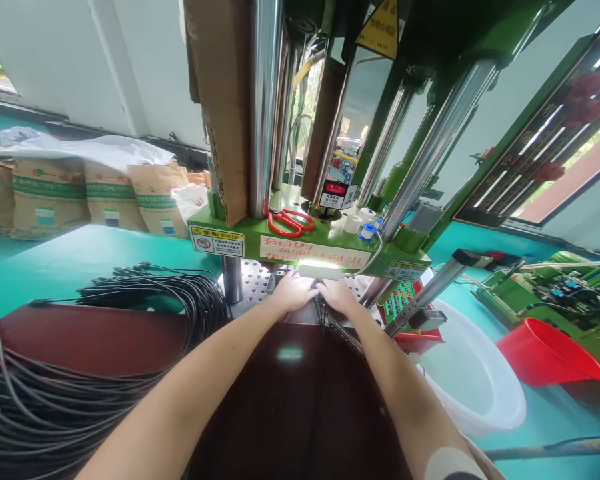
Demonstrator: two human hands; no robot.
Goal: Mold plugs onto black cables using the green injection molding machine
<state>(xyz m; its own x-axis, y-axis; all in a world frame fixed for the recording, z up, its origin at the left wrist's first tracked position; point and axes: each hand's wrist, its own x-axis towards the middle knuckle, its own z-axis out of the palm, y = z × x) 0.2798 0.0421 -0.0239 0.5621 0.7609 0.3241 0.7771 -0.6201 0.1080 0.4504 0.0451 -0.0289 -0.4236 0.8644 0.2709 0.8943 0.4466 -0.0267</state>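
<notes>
My left hand (294, 291) and my right hand (337, 295) reach in under the green plate of an upright press (240, 230). Their thumbs almost meet, and the fingers look closed around thin black cables (322, 315) that run down toward me from between them. The fingertips are partly hidden by a small lit lamp (322, 271) and the plate's edge. Beneath the hands lies a perforated metal bed (253, 283). A dark red-brown tabletop (290, 400) fills the space between my forearms.
Bundled black cables (55, 393) cover a board on the left. Red-handled scissors (290, 223) and a blue-and-white spool (367, 231) rest on the press. To the right are a control panel (400, 298), a white tub (510, 400) and a red bucket (550, 353). Paper sacks (50, 190) stand behind.
</notes>
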